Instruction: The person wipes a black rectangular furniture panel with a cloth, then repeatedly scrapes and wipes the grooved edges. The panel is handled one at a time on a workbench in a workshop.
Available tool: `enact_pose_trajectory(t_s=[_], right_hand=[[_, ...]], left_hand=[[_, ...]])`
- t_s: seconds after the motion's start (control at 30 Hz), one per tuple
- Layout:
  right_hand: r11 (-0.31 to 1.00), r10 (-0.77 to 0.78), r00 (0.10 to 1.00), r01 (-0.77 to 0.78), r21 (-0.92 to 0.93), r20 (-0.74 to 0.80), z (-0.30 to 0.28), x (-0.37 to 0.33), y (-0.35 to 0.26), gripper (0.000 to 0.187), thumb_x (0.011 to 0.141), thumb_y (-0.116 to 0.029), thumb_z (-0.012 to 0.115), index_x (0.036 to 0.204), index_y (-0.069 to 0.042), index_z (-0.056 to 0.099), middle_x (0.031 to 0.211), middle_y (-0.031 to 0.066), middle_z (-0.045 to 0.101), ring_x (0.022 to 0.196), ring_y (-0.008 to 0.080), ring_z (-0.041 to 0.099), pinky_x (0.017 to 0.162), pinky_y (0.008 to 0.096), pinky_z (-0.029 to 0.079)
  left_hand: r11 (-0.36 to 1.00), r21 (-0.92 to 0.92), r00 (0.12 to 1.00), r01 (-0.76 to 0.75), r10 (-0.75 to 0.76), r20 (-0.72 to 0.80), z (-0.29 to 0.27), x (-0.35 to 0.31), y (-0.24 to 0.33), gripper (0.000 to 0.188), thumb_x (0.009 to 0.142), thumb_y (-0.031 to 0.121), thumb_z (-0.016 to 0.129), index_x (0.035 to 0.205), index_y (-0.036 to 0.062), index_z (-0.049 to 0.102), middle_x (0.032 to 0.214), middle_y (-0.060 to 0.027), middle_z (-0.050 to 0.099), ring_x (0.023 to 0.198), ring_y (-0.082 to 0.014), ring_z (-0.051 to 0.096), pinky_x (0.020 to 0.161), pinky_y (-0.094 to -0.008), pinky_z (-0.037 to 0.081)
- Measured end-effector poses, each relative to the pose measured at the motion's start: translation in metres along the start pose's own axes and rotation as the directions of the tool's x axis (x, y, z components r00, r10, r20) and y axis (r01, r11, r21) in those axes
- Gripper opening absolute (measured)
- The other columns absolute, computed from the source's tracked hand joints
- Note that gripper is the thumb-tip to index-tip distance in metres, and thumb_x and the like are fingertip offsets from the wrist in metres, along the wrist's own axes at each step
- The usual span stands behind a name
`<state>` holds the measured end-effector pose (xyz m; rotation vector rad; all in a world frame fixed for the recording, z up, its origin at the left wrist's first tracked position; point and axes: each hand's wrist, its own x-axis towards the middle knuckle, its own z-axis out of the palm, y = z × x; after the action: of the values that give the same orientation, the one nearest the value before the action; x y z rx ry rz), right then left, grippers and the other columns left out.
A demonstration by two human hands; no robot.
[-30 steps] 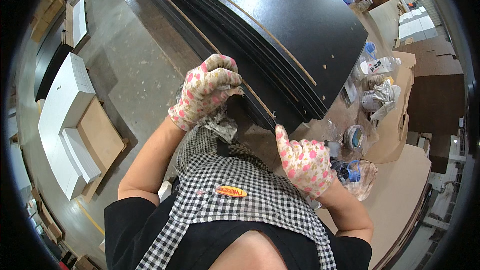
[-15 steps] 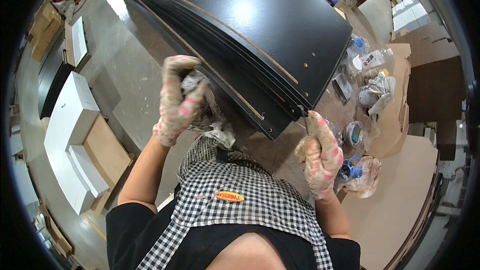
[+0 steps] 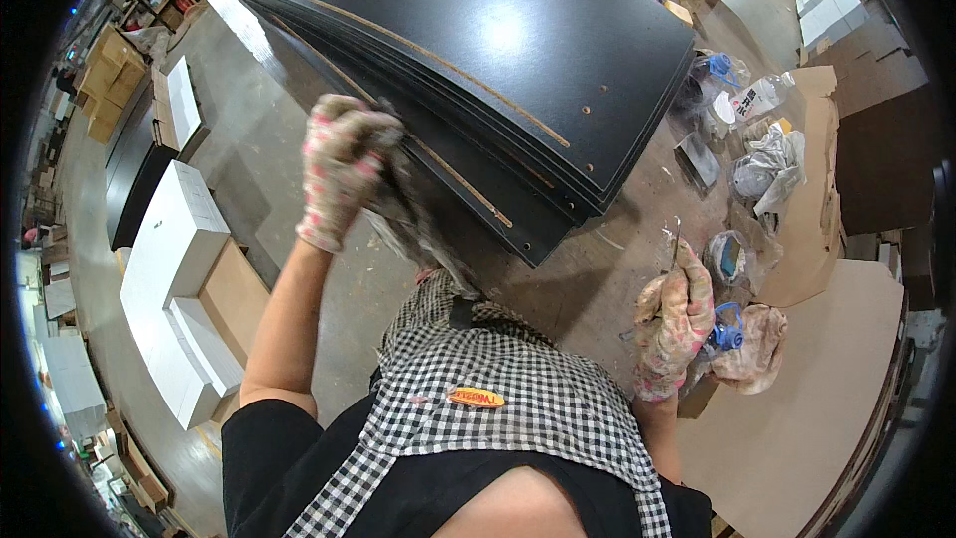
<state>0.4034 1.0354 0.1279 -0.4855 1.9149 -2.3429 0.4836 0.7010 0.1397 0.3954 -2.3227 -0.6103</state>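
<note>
A stack of black boards [image 3: 468, 50] lies before me, with brown strips of bare core along two of its edges and small holes near the right corner. My left hand [image 3: 344, 169], in a stained, pink-dotted glove, is closed on a crumpled grey rag [image 3: 410, 214] at the stack's left edge. The rag hangs down toward my checked apron. My right hand [image 3: 677, 324], gloved likewise, is apart from the boards on their right. It pinches a thin, dark tool [image 3: 678, 235] that points upward; its exact kind is too small to make out.
Right of the boards stand plastic bottles [image 3: 762, 97], a cup wrapped in plastic [image 3: 754, 174], a grey block [image 3: 699, 160] and a blue-handled container [image 3: 728, 327]. Cardboard [image 3: 817, 369] lies at the right. White panels [image 3: 179, 269] are stacked on the left.
My right hand has moved off the boards' near corner toward the right, tool still held. My left hand has turned over with the rag and risen slightly toward the edge.
</note>
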Motion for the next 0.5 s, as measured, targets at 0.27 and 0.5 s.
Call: enact_pose_trajectory(t_s=[0.27,0.5], right_hand=[[0.990,0.104,0.994,-0.101,0.100,-0.030,0.007,0.014,0.011,0.030,0.098,-0.013,0.052,0.125,0.000,0.055,0.061,-0.0010,0.051,0.050,0.0048,0.043,0.043,0.0182,0.031],[0.990,0.097,0.992,-0.087,0.115,-0.080,-0.002,0.017,0.012,0.032,0.098,-0.013,0.052,0.126,0.002,0.053,0.067,0.0007,0.055,0.050,0.0052,0.043,0.044,0.0179,0.033]], left_hand=[[0.916,-0.160,0.901,-0.368,0.394,0.180,0.028,-0.029,0.045,0.029,0.068,0.012,0.073,0.096,0.0184,0.069,0.099,-0.0023,0.059,0.099,-0.0238,0.055,0.093,-0.0428,0.042],[0.994,-0.107,0.996,-0.010,0.001,-0.087,-0.022,0.007,0.001,0.008,0.079,0.000,0.066,0.085,0.0046,0.069,0.081,-0.0069,0.060,0.076,-0.0191,0.059,0.069,-0.0290,0.048]])
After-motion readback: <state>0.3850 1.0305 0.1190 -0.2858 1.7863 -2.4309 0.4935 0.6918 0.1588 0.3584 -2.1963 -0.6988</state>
